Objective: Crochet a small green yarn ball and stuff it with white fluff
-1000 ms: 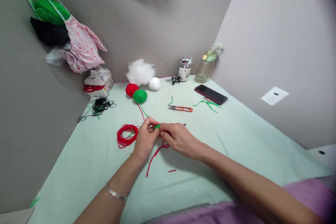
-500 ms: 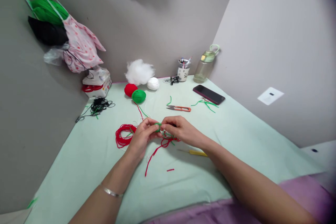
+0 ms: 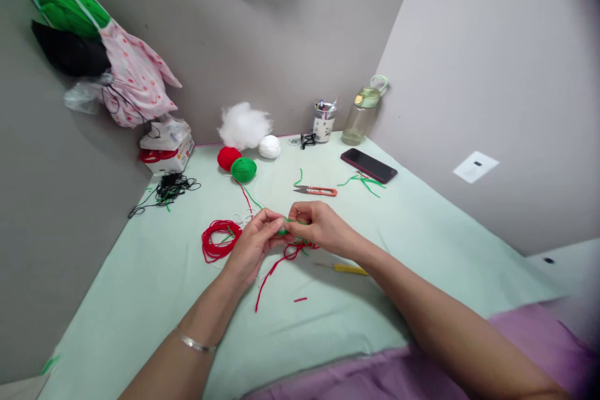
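Observation:
Over the middle of the table, my left hand [image 3: 257, 239] pinches a small piece of green yarn work [image 3: 282, 230], largely hidden by the fingers. My right hand [image 3: 315, 225] meets it from the right, thumb and fingers pinched on the green yarn. Red yarn strands [image 3: 291, 252] with bits of green lie beneath the hands, and one red tail runs toward me. Left of my left hand rests a loose coil of red yarn [image 3: 216, 241]. A crochet hook with a yellow handle [image 3: 350, 269] lies under my right forearm.
Thread snips [image 3: 319, 191], green yarn scraps [image 3: 365, 184] and a phone [image 3: 369, 165] lie beyond my hands. Red [image 3: 229, 158], green [image 3: 244, 169] and white [image 3: 269, 147] yarn balls sit near white stuffing [image 3: 244, 125]. Tangled black yarn [image 3: 172, 187] is at left; a bottle [image 3: 360, 117] stands at back right.
My right hand's fingers have closed in nearer the left thumb, still pinching the green yarn. The whole view has shifted slightly; the items on the table stay put.

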### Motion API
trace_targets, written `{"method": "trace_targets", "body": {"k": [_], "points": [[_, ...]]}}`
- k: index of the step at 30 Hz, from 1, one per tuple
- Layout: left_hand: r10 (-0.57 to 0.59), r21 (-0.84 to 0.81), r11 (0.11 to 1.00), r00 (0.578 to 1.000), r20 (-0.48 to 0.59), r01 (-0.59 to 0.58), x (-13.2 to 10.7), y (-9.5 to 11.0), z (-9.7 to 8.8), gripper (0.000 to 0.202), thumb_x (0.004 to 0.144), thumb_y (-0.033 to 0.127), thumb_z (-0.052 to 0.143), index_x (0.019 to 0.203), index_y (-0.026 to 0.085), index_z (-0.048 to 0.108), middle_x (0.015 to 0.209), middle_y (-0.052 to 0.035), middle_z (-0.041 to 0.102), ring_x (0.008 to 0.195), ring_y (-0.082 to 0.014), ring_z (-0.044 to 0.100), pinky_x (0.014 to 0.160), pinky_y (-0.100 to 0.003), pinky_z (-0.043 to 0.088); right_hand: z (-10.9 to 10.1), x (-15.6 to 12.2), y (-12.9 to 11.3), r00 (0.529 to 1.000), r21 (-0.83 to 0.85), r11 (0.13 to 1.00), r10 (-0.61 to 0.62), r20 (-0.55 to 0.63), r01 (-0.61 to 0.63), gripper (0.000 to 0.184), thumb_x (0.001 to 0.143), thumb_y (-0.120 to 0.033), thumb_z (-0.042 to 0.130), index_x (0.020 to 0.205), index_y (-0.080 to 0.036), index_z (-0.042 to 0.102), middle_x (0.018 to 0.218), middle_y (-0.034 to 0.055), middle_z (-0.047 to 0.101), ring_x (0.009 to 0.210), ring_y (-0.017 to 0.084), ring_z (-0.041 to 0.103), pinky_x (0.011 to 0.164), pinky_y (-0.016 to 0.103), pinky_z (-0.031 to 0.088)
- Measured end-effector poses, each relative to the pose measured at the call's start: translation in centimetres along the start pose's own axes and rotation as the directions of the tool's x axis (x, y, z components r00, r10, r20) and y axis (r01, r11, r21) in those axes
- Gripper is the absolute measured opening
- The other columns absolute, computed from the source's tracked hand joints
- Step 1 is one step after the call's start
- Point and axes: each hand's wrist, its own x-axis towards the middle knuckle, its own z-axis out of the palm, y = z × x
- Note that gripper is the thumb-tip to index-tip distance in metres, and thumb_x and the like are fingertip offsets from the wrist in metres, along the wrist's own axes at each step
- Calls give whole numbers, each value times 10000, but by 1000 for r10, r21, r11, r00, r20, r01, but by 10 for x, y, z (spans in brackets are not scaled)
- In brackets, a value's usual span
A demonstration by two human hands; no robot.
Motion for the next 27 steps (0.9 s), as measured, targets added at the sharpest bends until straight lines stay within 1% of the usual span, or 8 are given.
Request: {"method": "trace_targets", "body": {"k": [5,9,12,16,19,22,24,27], "points": [[12,22,1000,1000,21,-12,0,3,0,372,686,370,909,857,174,644,839,-10,740,758,-142,706,800,-285,572,-3,1,-2,999,98,994,40,20,-41,254,846,-375,637,702,-195,530,514,-86,440,485,82,321,475,229,224],[28,52,998,1000,7,-28,2,2,-2,373,670,358,901,859,173,638,814,-16,739,712,-156,705,763,-303,569,-5,-1,-5,997,148,989,9,71,-19,225,890,-363,600,760,-187,548,569,-70,480,523,92,350,510,234,258],[83,95,992,995,-47,-79,4,-2,-3,322,668,330,871,817,182,627,777,9,711,680,-145,678,731,-285,551,-1,-5,-9,996,38,999,-27,86,24,163,910,-260,549,768,-182,572,619,-53,485,575,105,379,558,241,279],[177,201,968,976,-125,-150,7,-9,-3,258,637,216,849,763,189,625,710,38,674,626,-126,625,645,-231,481,12,-8,-12,999,-185,982,-39,23,42,158,883,-119,510,752,-183,574,623,-50,478,595,111,394,604,256,269],[236,266,946,955,-177,-184,6,-8,-3,221,647,161,814,759,198,627,695,51,652,593,-116,588,606,-221,443,17,-8,-12,999,-180,983,-37,14,38,146,887,-115,523,786,-181,606,595,-63,469,570,107,396,604,255,278],[267,286,937,940,-212,-202,4,-3,-4,208,663,162,787,777,206,618,717,55,639,603,-119,600,615,-228,453,6,-7,-11,996,-137,988,-68,58,75,116,894,-171,585,803,-176,657,638,-50,521,594,111,439,613,255,316],[262,274,941,940,-220,-199,3,1,-6,192,683,182,764,787,212,605,715,56,627,590,-120,599,611,-237,464,-9,-6,-11,990,-153,979,-125,65,133,94,879,-203,638,804,-173,686,739,-13,595,688,133,513,673,266,372],[229,224,958,948,-221,-179,3,7,-9,160,688,190,719,747,212,571,645,70,566,509,-94,516,547,-228,431,-37,-4,-11,984,-161,971,-168,58,175,139,894,-276,651,801,-178,682,864,43,666,861,186,593,765,298,437]]}}
